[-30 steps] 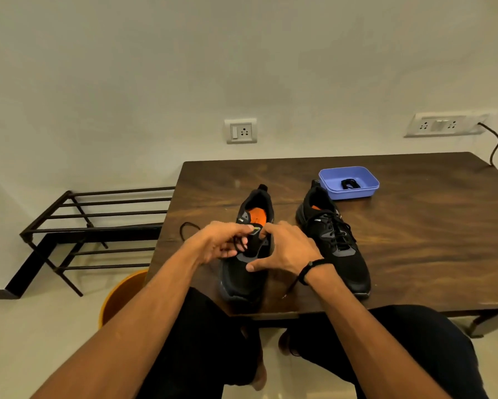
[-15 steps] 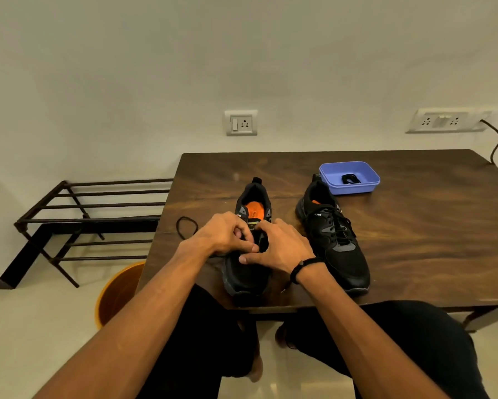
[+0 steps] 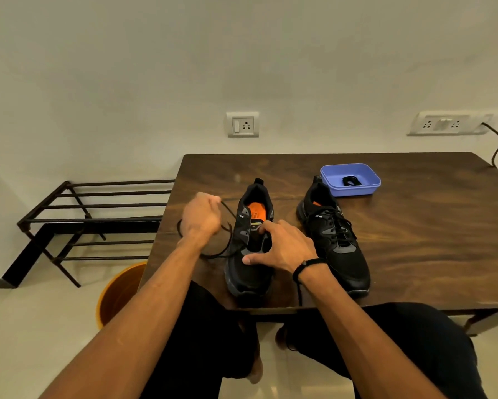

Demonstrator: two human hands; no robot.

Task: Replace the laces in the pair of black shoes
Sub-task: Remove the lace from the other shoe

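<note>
Two black shoes stand side by side on the wooden table [image 3: 415,240], toes toward me. The left shoe [image 3: 249,272] has an orange insole and a loose black lace [image 3: 222,250] trailing out to its left. My left hand [image 3: 200,217] is shut on that lace, held up and left of the shoe. My right hand [image 3: 279,244] rests on the shoe's tongue and upper, holding it down. The right shoe [image 3: 337,240] is fully laced and untouched. A blue tray [image 3: 350,180] behind it holds a coiled black lace [image 3: 349,180].
A black metal rack [image 3: 98,220] stands left of the table. An orange bucket [image 3: 118,292] sits on the floor under the table's left front corner. Wall sockets and a cable [image 3: 497,145] are behind the table. My legs are under the near edge.
My left hand has moved up and left away from the shoe, drawing the lace out with it. My right hand stays on the shoe's tongue.
</note>
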